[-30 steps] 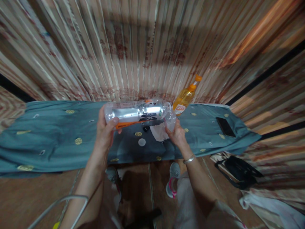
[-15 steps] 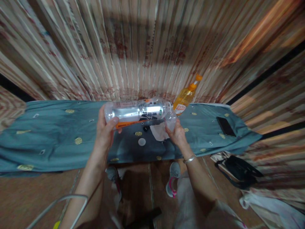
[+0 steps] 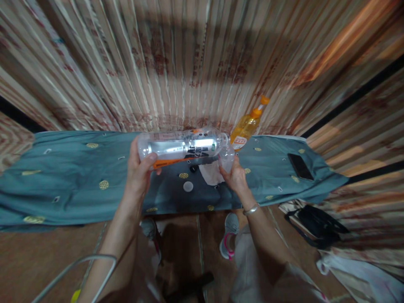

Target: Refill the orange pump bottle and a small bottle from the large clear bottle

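Observation:
My left hand (image 3: pixel 140 166) is wrapped round the base of a large clear plastic bottle (image 3: pixel 176 147) with a silver and orange label. The bottle lies nearly level above the cloth, its neck pointing right. Closed round a small clear plastic container (image 3: pixel 226 155), my right hand (image 3: pixel 235 173) keeps it against the bottle's mouth; whether liquid passes between them I cannot tell. Just behind stands a pump bottle of yellow liquid (image 3: pixel 245 128) with an orange top. Below the large bottle are a white round cap (image 3: pixel 188 186), a small black object (image 3: pixel 193 168) and a pale cloth or tissue (image 3: pixel 211 174).
A teal patterned cloth (image 3: pixel 75 168) covers the narrow table. A black phone (image 3: pixel 300 166) lies at its right end. Striped curtains (image 3: pixel 176 63) hang behind and at the sides. On the floor at right is a black bag (image 3: pixel 318 223). A white cable (image 3: pixel 78 263) loops at lower left.
Both hands keep their hold, with the bottle's mouth still at the small container. Only a very slight shift of the view shows.

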